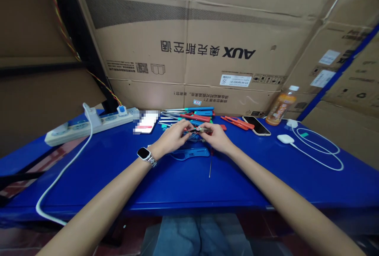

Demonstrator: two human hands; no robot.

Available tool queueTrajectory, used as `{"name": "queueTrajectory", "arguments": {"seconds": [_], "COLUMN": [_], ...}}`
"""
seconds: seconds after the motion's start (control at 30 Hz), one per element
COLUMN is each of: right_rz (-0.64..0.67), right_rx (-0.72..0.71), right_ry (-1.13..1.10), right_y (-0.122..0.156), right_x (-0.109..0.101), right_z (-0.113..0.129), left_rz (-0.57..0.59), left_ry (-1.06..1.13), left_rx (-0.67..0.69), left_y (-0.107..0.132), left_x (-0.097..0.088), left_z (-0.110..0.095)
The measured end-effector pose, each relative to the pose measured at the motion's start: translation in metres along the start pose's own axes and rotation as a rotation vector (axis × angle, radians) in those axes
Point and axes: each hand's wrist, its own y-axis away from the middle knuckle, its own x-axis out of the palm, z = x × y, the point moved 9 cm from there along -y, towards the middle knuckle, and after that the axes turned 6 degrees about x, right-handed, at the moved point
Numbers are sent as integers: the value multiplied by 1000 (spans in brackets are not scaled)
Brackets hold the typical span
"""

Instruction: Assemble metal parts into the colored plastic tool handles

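Observation:
My left hand (178, 134), with a watch on its wrist, and my right hand (217, 135) meet above the middle of the blue table. Their fingertips pinch a small part with thin wires (199, 129), too small to make out fully. Just below them lies a blue plastic casing half (191, 153), its inner side up. A thin screwdriver (210, 167) lies by my right hand, its handle mostly hidden. Behind my hands is a pile of long-nosed lighters (199, 117) in blue, red and green, partly covered by my fingers.
On the left stand a power strip (109, 118) with a white cable and a blurred-out flat object (148, 122). To the right are orange-red pieces (238, 123), a phone (257, 126), a drink bottle (280, 106) and a white charger (286, 139). Cardboard (133, 51) walls the back.

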Motion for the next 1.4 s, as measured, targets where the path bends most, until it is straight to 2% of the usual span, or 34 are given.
{"name": "queueTrajectory", "arguments": {"seconds": [0.17,0.37,0.53,0.63,0.77,0.9,0.97,1.03,1.17,1.4], "right_rz": [-19,-41,74,128,147,134,140,145,149,150], "right_rx": [35,63,127,118,76,82,90,97,103,86], "right_ry": [-26,-93,-199,-173,-85,-65,-71,-82,-96,-106], "right_y": [-3,-6,0,6,11,12,12,12,13,12], "right_x": [-1,-5,0,2,6,13,17,20,21,20], "right_z": [-5,-6,-5,2,12,14,14,14,14,14], "left_rz": [-12,-53,20,63,118,83,14,-51,-40,-39], "left_ry": [24,59,90,128,145,140,140,108,-21,50], "left_rx": [63,-2,-12,-32,-31,-57,-19,83,238,193], "left_y": [0,2,3,6,12,14,14,13,15,15], "left_x": [0,-6,-11,-13,-9,-9,-14,-21,-22,-21], "left_z": [-3,3,1,3,4,3,-4,-17,-35,-25]}}
